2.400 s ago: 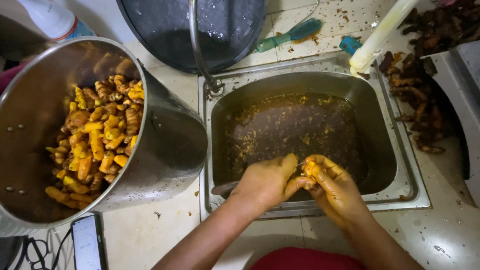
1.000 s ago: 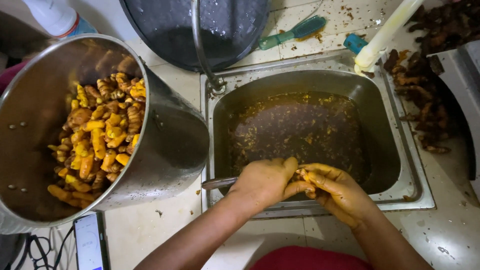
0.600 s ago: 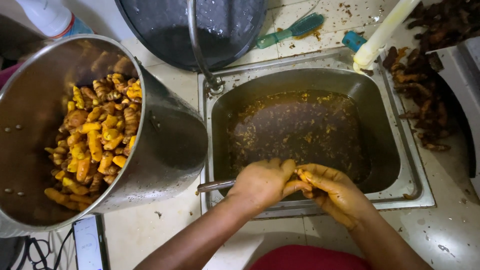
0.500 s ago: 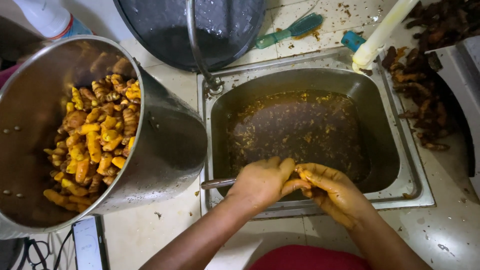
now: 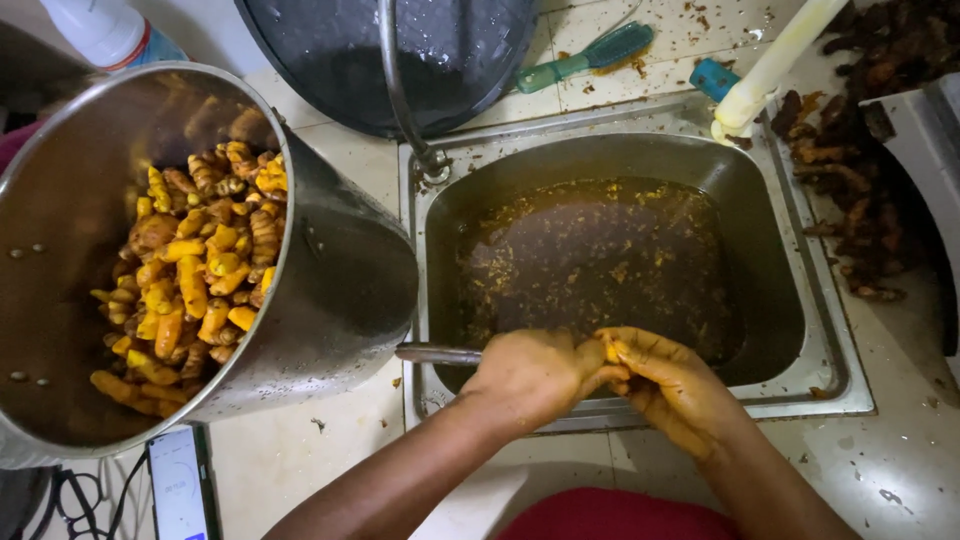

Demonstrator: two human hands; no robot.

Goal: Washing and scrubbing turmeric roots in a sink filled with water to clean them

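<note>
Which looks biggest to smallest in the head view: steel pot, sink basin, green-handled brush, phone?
1. steel pot, though it is nearer the camera, so its lead is unsure.
2. sink basin.
3. green-handled brush and phone: alike; the phone is cut off.

your left hand (image 5: pixel 535 372) and right hand (image 5: pixel 672 380) meet fisted at six o'clock, forearms angling in.
</note>
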